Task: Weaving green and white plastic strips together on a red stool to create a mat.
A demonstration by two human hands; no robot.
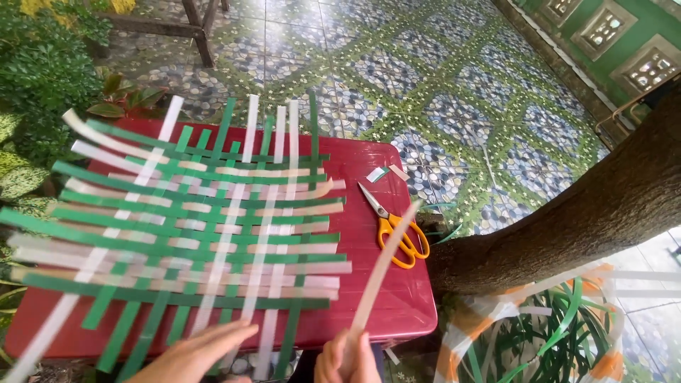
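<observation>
A flat woven mat of green and pale strips (198, 227) lies on a red plastic table (386, 284). My left hand (195, 354) rests flat at the mat's near edge, fingers together, touching the strip ends. At the bottom edge, just right of the mat, my right hand (347, 358) grips a loose pale strip (383, 269) that slants up and to the right, reaching over the table toward the scissors. Orange-handled scissors (397, 234) lie on the table to the right of the mat, blades pointing away from me.
Small strip offcuts (386, 172) lie near the table's far right corner. A thick tree trunk (567, 227) leans across the right side. More loose strips (539, 333) pile below it. Plants (42, 78) border the left; patterned tiles cover the floor.
</observation>
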